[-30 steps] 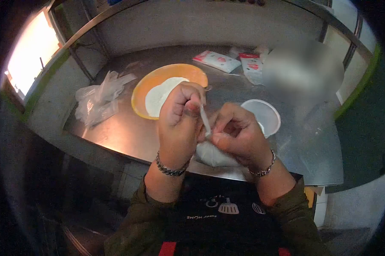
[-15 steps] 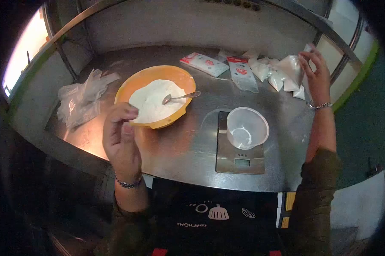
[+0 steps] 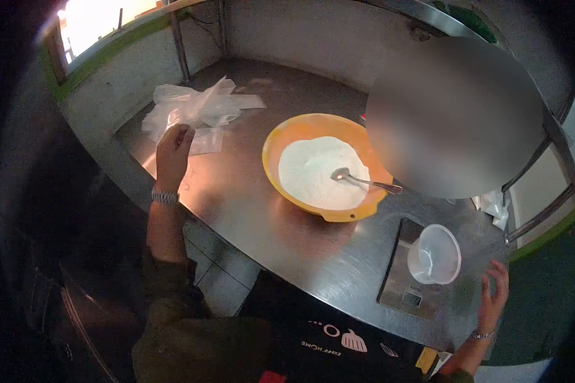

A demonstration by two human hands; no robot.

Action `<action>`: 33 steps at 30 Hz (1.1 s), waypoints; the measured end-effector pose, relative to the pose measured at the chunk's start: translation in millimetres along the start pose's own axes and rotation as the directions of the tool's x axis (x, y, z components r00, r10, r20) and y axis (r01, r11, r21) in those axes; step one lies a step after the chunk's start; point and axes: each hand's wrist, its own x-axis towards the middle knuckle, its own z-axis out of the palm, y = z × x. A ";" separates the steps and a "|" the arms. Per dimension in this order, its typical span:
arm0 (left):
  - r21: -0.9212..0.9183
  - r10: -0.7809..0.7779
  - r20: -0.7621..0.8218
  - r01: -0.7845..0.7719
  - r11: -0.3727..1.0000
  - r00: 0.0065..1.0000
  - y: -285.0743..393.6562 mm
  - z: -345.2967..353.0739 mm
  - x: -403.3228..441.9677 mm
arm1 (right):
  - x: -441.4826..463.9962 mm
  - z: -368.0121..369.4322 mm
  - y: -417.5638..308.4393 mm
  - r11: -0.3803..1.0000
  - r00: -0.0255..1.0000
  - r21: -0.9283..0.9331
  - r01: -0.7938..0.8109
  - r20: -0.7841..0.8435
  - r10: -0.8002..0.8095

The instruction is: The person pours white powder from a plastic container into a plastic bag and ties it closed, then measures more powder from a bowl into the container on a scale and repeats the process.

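My left hand [image 3: 174, 156] is at the near edge of a crumpled pile of clear plastic bags [image 3: 201, 105], its fingers curled together. Whether any film is pinched between them is too dim to see. Beside the scale, at the table's right, my right hand [image 3: 495, 292] has its fingers apart and holds nothing. A clear plastic tub [image 3: 442, 255] stands on the flat kitchen scale [image 3: 399, 281], close to that hand. Mid-table is an orange bowl [image 3: 313, 210] of white powder [image 3: 316, 169]. A metal spoon [image 3: 373, 184] rests in the powder, its handle over the bowl's right rim.
The metal table [image 3: 249, 210] has a wall behind it and a rail frame around it. A round grey blur hides the back right. White powder bags [image 3: 493, 207] show below the blur. A dark printed apron [image 3: 287, 319] is against the front edge.
The view has swung left. My left hand has gone from in front of the bowl to the plastic bags. My right hand has come from the powder bags to beside the scale.
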 end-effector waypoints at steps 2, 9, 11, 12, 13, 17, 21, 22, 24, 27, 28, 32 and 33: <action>0.125 0.033 0.016 -0.035 0.992 0.999 -15.6 -0.9 22.7 | -9.4 -4.1 11.0 1.000 1.000 -0.001 -0.029 -0.001 0.029; -0.385 0.014 0.085 0.020 0.923 0.996 49.1 45.9 62.1 | 40.9 -1.6 5.8 0.963 0.960 0.123 -0.241 0.172 0.219; -0.562 -0.122 -0.122 0.033 0.827 0.985 88.6 61.0 54.0 | 75.7 17.9 1.8 0.969 0.965 0.181 -0.166 0.234 0.122; -0.579 -0.127 -0.111 0.040 0.814 0.986 88.2 72.3 49.7 | 93.4 28.8 -1.3 0.983 0.962 0.167 -0.074 0.271 0.026; -0.537 -0.062 -0.182 -0.046 0.842 0.981 85.3 85.3 45.1 | 109.4 42.6 -1.5 0.987 0.951 0.151 -0.053 0.308 0.004; -0.163 0.196 -0.268 -0.245 0.956 0.943 77.7 106.4 29.7 | 153.6 104.2 21.1 0.933 0.889 -0.117 0.339 0.363 -0.277; 0.007 0.295 -0.202 -0.300 0.954 0.934 64.6 108.2 32.2 | 163.3 151.2 26.3 0.851 0.913 -0.426 0.306 0.385 -0.136; 0.027 0.272 -0.183 -0.272 0.962 0.945 59.8 109.2 33.6 | 166.9 158.9 28.3 0.849 0.912 -0.428 0.310 0.387 -0.139; 0.032 0.282 -0.208 -0.281 0.959 0.937 53.2 110.3 36.4 | 173.7 171.0 32.8 0.825 0.922 -0.483 0.294 0.372 -0.110; 0.047 0.286 -0.193 -0.283 0.958 0.938 43.8 107.0 40.3 | 182.7 180.3 38.6 0.735 0.900 -0.536 0.416 0.361 -0.245; 0.050 0.289 -0.190 -0.285 0.957 0.938 42.7 107.0 40.8 | 185.3 180.8 38.5 0.738 0.900 -0.533 0.413 0.361 -0.243; 0.019 0.201 -0.171 -0.201 0.979 0.964 36.6 105.3 43.4 | 191.0 175.0 37.8 0.791 0.902 -0.436 0.428 0.266 -0.342; 0.010 0.204 -0.157 -0.205 0.979 0.966 33.5 105.1 44.5 | 190.0 173.1 39.2 0.816 0.904 -0.409 0.409 0.300 -0.304</action>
